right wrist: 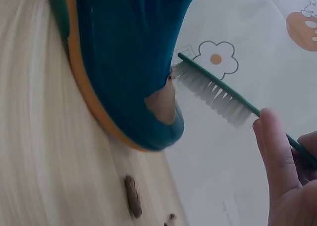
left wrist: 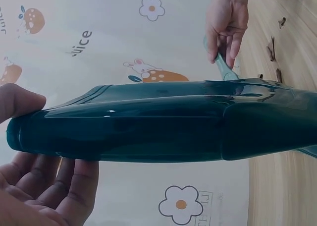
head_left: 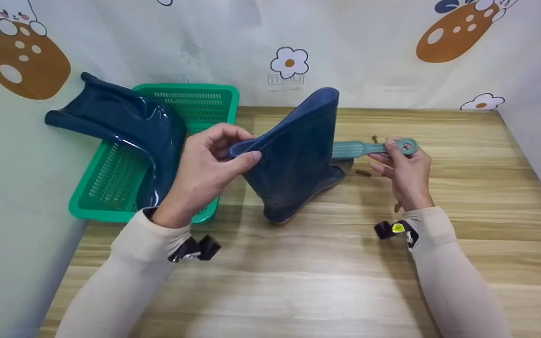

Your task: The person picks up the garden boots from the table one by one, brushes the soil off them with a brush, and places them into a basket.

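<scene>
A dark blue rubber boot [head_left: 294, 150] stands on the table, its toe pointing right and away. My left hand [head_left: 209, 171] pinches the rim of its shaft between thumb and fingers. In my right hand [head_left: 409, 173] is the handle of a green brush [head_left: 350, 149]. White bristles [right wrist: 215, 94] face the boot's toe in the right wrist view, the brush's far end right at the boot. A brown patch of mud [right wrist: 162, 104] clings to the top of the toe. In the head view the boot shaft hides the brush's far end.
At the left, a second blue boot [head_left: 134, 117] lies across a green plastic basket [head_left: 106, 216]. Several brown crumbs, including one mud piece [head_left: 363, 173], lie on the wooden table [head_left: 308, 277] near the toe. A patterned sheet [head_left: 355, 61] covers the wall behind.
</scene>
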A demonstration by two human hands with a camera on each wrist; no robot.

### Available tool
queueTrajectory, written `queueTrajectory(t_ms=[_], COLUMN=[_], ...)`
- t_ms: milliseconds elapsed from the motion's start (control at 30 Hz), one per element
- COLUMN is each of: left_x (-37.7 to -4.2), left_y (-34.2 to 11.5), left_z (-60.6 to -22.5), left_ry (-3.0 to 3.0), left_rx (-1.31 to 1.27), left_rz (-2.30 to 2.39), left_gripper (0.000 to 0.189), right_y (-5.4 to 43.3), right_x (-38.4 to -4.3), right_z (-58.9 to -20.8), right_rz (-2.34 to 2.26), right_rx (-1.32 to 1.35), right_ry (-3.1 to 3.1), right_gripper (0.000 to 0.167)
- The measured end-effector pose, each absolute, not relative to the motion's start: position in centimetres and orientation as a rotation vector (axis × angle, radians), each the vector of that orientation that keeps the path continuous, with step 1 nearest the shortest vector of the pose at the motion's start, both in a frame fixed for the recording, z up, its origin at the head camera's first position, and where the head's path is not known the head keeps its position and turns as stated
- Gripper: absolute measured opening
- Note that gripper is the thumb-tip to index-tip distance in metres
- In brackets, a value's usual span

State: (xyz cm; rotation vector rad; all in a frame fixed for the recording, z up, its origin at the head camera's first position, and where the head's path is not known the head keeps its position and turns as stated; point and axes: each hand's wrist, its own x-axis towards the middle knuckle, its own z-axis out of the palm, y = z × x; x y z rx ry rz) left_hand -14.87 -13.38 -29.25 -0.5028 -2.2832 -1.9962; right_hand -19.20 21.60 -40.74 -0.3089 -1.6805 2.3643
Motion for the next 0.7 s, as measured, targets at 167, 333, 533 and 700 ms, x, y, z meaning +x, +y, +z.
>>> queueTrajectory(t_ms=[167, 333, 533, 700], left_x=[-14.85, -14.85, -14.88, -14.83], left_y=[-13.25, -13.2, -13.23, -13.24], left_z=[-29.27, -29.27, -29.18, -29.19], left_ry=[-2.263, -2.246, -2.244, -2.252], left_rx=[-0.503, -0.5, -0.484, -0.475], left_rz=[-1.988, -2.001, -2.01, -2.018], left_gripper=[0.021, 0.019, 0.019, 0.019], right_y=[21.24, 21.44, 21.25, 21.4], right_x=[-19.07, -18.74, -18.96, -18.89], right_z=[-41.18, -41.58, -41.28, -41.06], right_rz=[2.354, 2.172, 2.117, 2.285], right_rx=[-0.253, -0.259, -0.239, -0.237], right_ry=[-1.84, -1.938, -1.809, -1.69], right_gripper=[0.024, 0.021, 0.018, 0.024])
